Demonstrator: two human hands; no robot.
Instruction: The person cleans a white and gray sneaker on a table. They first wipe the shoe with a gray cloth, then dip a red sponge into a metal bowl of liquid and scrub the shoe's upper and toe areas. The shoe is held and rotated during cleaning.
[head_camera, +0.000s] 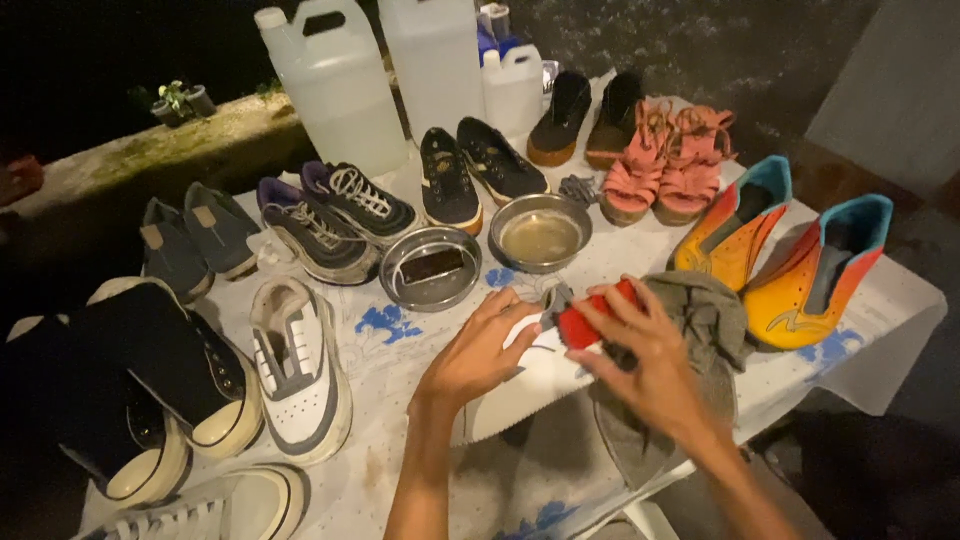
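Three pale jugs (340, 85) are stood at the counter's (400, 360) far edge. A red brush (592, 318) is clasped by the right hand's (655, 360) closed grip; the left hand (480, 350), loosely open, is laid on a white shoe (525, 385).

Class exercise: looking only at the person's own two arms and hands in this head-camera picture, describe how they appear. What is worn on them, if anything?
Both forearms are bare, with no sleeves in view. The left hand and right hand wear no gloves; no rings, watch or bracelet show. The arms are slender, and the fingers long. Lighting is dim, so finer details such as nails cannot be made out.
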